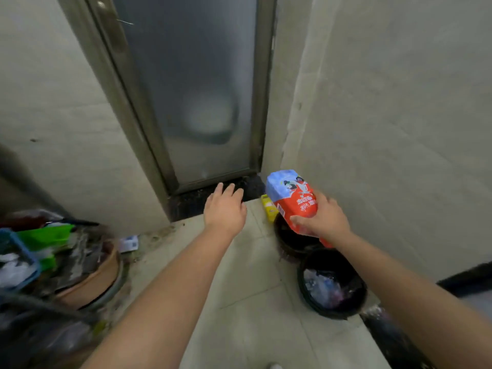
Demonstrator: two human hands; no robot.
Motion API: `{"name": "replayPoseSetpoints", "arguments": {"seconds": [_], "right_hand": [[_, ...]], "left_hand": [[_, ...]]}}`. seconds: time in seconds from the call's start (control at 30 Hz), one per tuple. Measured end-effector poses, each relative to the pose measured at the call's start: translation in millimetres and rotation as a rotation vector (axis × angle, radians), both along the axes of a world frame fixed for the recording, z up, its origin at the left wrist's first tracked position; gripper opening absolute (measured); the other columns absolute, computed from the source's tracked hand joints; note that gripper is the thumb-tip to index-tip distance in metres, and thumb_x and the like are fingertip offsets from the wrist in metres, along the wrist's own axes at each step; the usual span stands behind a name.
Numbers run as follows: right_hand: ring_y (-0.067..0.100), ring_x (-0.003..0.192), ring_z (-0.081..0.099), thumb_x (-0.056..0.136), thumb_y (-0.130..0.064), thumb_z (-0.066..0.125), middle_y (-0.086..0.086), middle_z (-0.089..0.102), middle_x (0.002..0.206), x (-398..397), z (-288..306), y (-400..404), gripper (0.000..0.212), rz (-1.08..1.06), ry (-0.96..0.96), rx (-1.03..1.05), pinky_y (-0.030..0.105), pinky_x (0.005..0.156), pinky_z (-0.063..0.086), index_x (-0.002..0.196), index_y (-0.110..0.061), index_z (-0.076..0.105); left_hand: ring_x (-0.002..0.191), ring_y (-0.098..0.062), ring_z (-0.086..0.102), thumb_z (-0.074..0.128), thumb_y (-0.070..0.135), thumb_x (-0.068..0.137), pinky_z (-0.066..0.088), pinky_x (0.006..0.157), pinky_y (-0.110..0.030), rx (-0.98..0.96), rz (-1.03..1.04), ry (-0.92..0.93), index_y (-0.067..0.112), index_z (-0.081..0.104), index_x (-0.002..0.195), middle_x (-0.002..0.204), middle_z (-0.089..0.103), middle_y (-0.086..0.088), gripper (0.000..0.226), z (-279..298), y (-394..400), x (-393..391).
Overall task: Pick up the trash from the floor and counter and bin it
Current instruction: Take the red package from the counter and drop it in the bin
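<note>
My right hand [323, 221] grips a red, white and blue snack bag [291, 199], holding it above the farther of two black bins [288, 242] by the right wall. The nearer black bin [331, 284] holds a liner with crumpled wrappers inside. A yellow packet [269, 207] lies on the floor behind the far bin, next to the door sill. My left hand [225, 210] hovers flat over the tiled floor, fingers apart and holding nothing. A small white and blue packet [129, 243] lies on the floor at the foot of the left wall.
A frosted glass door [191, 89] in a metal frame stands straight ahead with a dark sill. At the left, a brown tub [93, 283] is piled with clutter, a green item and a blue basket. Walls close in on both sides.
</note>
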State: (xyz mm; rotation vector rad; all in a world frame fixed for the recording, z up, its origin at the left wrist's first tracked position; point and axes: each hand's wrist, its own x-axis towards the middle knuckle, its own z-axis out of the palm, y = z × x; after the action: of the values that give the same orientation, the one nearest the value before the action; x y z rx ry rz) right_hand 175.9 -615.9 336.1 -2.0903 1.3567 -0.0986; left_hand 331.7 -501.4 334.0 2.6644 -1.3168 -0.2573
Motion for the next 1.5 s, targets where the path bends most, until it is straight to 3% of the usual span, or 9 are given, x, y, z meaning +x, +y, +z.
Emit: {"name": "replayPoseSetpoints", "arguments": {"seconds": [0.2,0.33,0.43,0.57,0.8,0.93,1.07,1.3,1.5], "right_hand": [[0.031,0.118,0.058,0.059,-0.059,0.060,0.014,0.059,0.130,8,-48,-108,0.083,-0.133,0.106,0.057,0.036,0.097,0.047,0.131,-0.019,0.048],[0.035,0.123,0.052,0.075,-0.049,0.067,0.019,0.052,0.137,35,-91,-172,0.078,-0.214,0.160,0.127,0.038,0.104,0.042,0.138,-0.013,0.038],[0.037,0.125,0.047,0.069,-0.063,0.063,0.020,0.047,0.137,60,-140,-213,0.091,-0.312,0.250,0.209,0.040,0.106,0.041,0.140,-0.017,0.031],[0.039,0.125,0.045,0.055,-0.079,0.046,0.018,0.044,0.136,85,-226,-256,0.109,-0.398,0.333,0.330,0.042,0.106,0.039,0.145,-0.021,0.023],[0.042,0.131,0.035,0.073,-0.050,0.069,0.021,0.031,0.142,97,-416,-305,0.096,-0.523,0.406,0.531,0.047,0.110,0.033,0.146,-0.021,0.014],[0.043,0.131,0.032,0.078,-0.049,0.066,0.023,0.028,0.142,93,-530,-326,0.093,-0.523,0.452,0.588,0.049,0.109,0.033,0.146,-0.015,0.012],[0.044,0.132,0.028,0.089,-0.042,0.055,0.024,0.019,0.148,92,-596,-336,0.080,-0.417,0.489,0.560,0.049,0.109,0.033,0.147,-0.010,0.010],[0.037,0.143,0.013,0.095,-0.030,0.045,0.017,0.010,0.157,97,-598,-333,0.063,-0.114,0.587,0.477,0.047,0.115,0.027,0.148,-0.012,0.016],[0.030,0.146,0.011,0.099,-0.030,0.034,0.008,0.016,0.159,122,-499,-349,0.051,0.304,0.600,0.180,0.045,0.117,0.021,0.146,-0.015,0.022]], "left_hand": [[0.149,-0.023,0.011,0.034,0.027,0.102,0.020,0.119,-0.038,0.117,-0.145,0.067,0.019,0.028,0.146,0.159,0.022,0.000,0.045,-44,-125,23],[0.149,-0.024,0.009,0.031,0.028,0.103,0.020,0.120,-0.038,0.183,-0.215,0.044,0.018,0.025,0.148,0.160,0.020,-0.001,0.046,-76,-206,71],[0.149,-0.023,0.011,0.031,0.028,0.103,0.021,0.120,-0.036,0.236,-0.269,0.069,0.016,0.024,0.148,0.159,0.022,-0.002,0.047,-114,-261,100],[0.148,-0.022,0.015,0.032,0.026,0.103,0.022,0.118,-0.034,0.349,-0.322,0.156,0.014,0.026,0.147,0.159,0.022,-0.003,0.047,-200,-312,120],[0.145,-0.022,0.022,0.034,0.026,0.103,0.029,0.114,-0.032,0.527,-0.271,0.390,0.014,0.019,0.149,0.158,0.021,-0.006,0.050,-413,-366,101],[0.134,-0.029,0.036,0.045,0.025,0.100,0.039,0.107,-0.037,0.516,-0.130,0.515,0.011,0.018,0.149,0.152,0.028,-0.015,0.058,-524,-374,73],[0.134,-0.032,0.034,0.050,0.012,0.096,0.036,0.111,-0.039,0.476,-0.058,0.563,0.002,0.022,0.146,0.151,0.024,-0.018,0.058,-581,-368,56],[0.132,-0.032,0.041,0.042,0.018,0.101,0.040,0.107,-0.040,0.481,-0.139,0.541,0.012,0.025,0.145,0.148,0.031,-0.013,0.047,-587,-366,62],[0.148,-0.029,0.009,0.040,0.021,0.101,0.019,0.120,-0.036,0.512,-0.127,0.481,0.006,0.005,0.151,0.160,0.006,-0.015,0.062,-502,-382,94]]}}
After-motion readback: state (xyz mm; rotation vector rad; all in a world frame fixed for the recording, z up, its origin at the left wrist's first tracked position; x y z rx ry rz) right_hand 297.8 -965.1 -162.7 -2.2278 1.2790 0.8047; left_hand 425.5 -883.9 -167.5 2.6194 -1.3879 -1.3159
